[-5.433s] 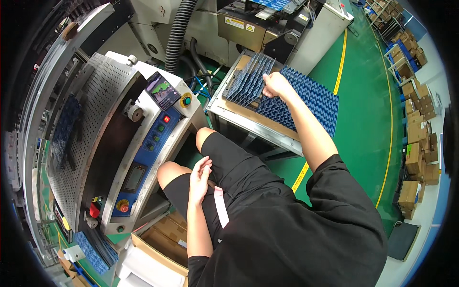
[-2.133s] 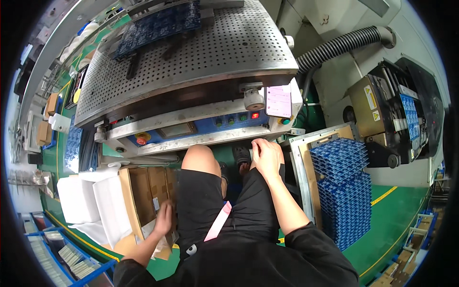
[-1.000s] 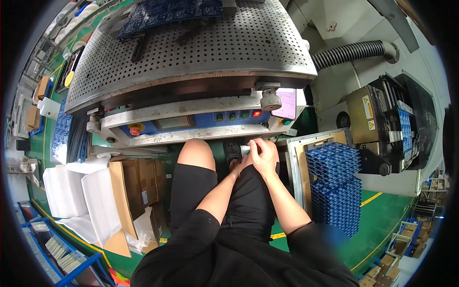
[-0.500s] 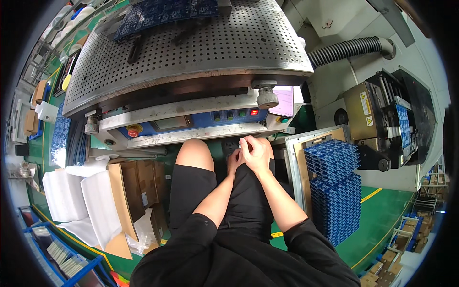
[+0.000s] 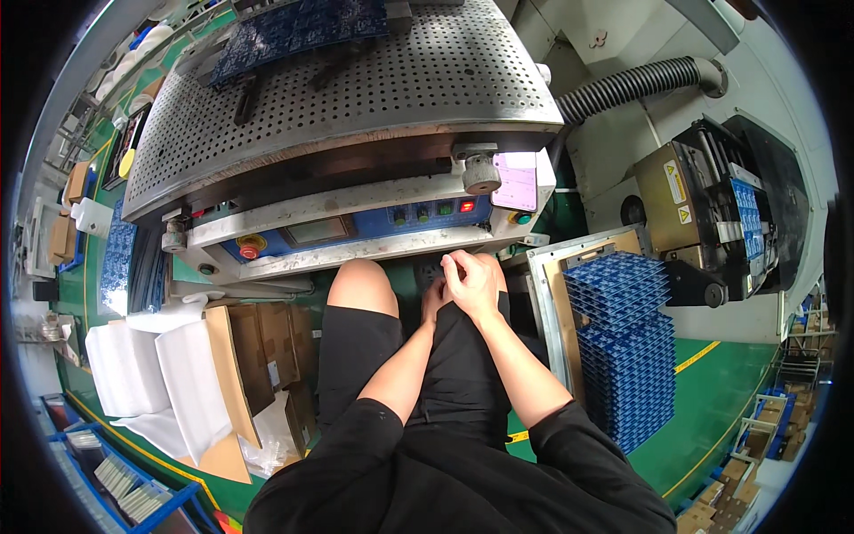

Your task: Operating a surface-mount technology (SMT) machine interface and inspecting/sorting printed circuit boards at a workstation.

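My hands rest together over my right knee, in front of the machine. My right hand (image 5: 475, 287) is closed, with thumb and bent fingers drawn together; what they hold, if anything, is hidden. Tucked against it on the left is my left hand (image 5: 434, 301), its fingers mostly covered by the right hand. Ahead of the knees runs a blue control panel (image 5: 378, 224) with a red knob (image 5: 250, 247), several small buttons and a screen. Above it lies a perforated metal table (image 5: 356, 111), with blue patterned circuit panels (image 5: 298, 37) at its far edge.
To the right, blue circuit panels (image 5: 627, 383) stand stacked beside a metal-edged frame (image 5: 553, 334). A machine with rollers (image 5: 689, 209) and a ribbed black hose (image 5: 632, 87) are beyond. At left is an open cardboard box (image 5: 229, 374) with white foam sheets (image 5: 191, 383).
The view has shifted slightly, so the machine sits a little differently in the picture. My hands stay together over the knee, almost unchanged.
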